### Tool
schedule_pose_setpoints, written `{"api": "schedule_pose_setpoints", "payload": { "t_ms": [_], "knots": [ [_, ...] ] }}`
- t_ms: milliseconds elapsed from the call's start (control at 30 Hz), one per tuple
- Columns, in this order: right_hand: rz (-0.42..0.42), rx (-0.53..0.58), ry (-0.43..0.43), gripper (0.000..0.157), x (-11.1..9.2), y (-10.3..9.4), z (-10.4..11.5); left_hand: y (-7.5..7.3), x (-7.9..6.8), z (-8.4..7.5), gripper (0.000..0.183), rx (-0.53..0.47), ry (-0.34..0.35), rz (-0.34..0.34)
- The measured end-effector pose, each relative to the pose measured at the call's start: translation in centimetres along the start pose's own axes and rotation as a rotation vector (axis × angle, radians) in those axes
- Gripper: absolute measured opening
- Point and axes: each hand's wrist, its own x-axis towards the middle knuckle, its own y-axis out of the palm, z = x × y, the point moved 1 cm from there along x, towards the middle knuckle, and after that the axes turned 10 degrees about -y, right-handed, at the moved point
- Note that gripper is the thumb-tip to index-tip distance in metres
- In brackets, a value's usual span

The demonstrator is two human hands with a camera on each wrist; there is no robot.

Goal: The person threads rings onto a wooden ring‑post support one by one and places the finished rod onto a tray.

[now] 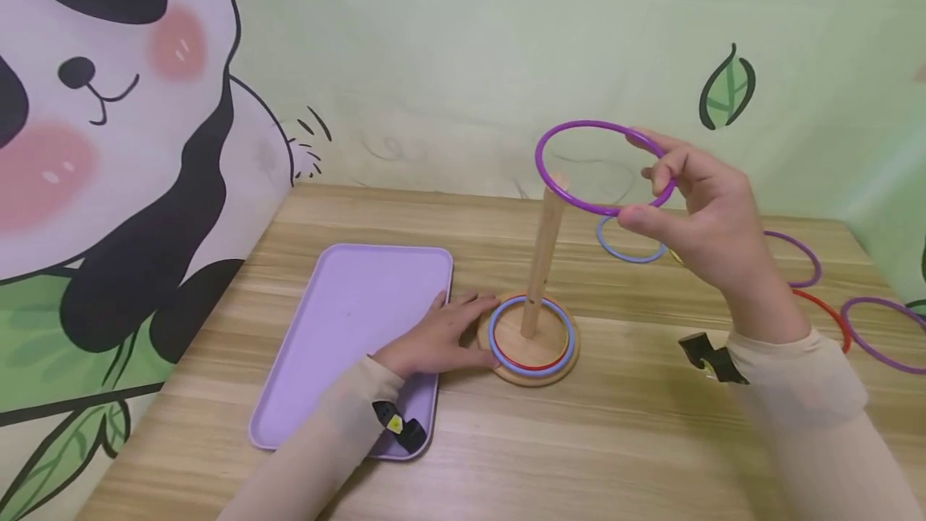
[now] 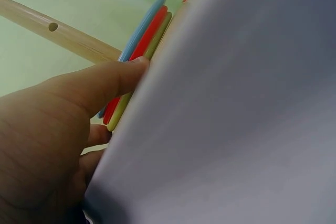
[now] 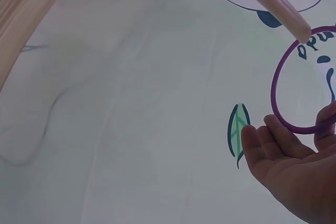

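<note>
My right hand [image 1: 712, 211] holds a purple ring [image 1: 539, 155] between thumb and fingers, raised at the height of the wooden post's top. In the head view the ring's near left rim overlaps the top of the post [image 1: 541, 264]; in the right wrist view the post tip [image 3: 302, 32] overlaps the ring's edge. My left hand [image 1: 440, 336] grips the left edge of the round base [image 1: 538, 380], thumb and fingers spread along it. Around the post's foot lie stacked rings: blue [image 2: 143, 29] on top, red [image 2: 153, 27] below it, olive-yellow [image 2: 159, 34] lowest.
A lilac tray [image 1: 354, 320] lies left of the stand, beneath my left forearm. On the table's right side lie a blue ring [image 1: 631, 260], a purple ring [image 1: 816, 260], a red ring [image 1: 832, 309] and another purple ring [image 1: 868, 350]. A painted wall [image 1: 434, 63] rises behind the table.
</note>
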Motion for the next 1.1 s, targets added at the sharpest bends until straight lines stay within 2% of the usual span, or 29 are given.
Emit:
{"api": "schedule_pose_setpoints", "payload": {
  "t_ms": [267,567,733,900,1100],
  "knots": [
    [0.051,-0.062,0.06,0.039,-1.0,1.0,-0.4,0.0,-0.1,0.0,0.089,0.005,-0.004,0.006],
    [0.114,-0.234,0.069,0.038,-2.4,1.9,-0.7,0.1,-0.1,0.2,0.089,0.006,0.001,-0.004],
    [0.145,-0.267,0.042,0.041,-3.3,2.0,-1.2,0.2,-0.1,0.2,0.089,0.0,0.0,-0.002],
    [0.14,-0.288,0.034,0.043,-4.5,1.7,-1.7,0.2,-0.1,0.1,0.089,0.003,-0.004,0.0],
    [0.161,-0.306,0.026,0.042,-5.7,1.6,-2.3,0.1,-0.1,0.0,0.087,0.002,0.015,-0.007]
  ]
}}
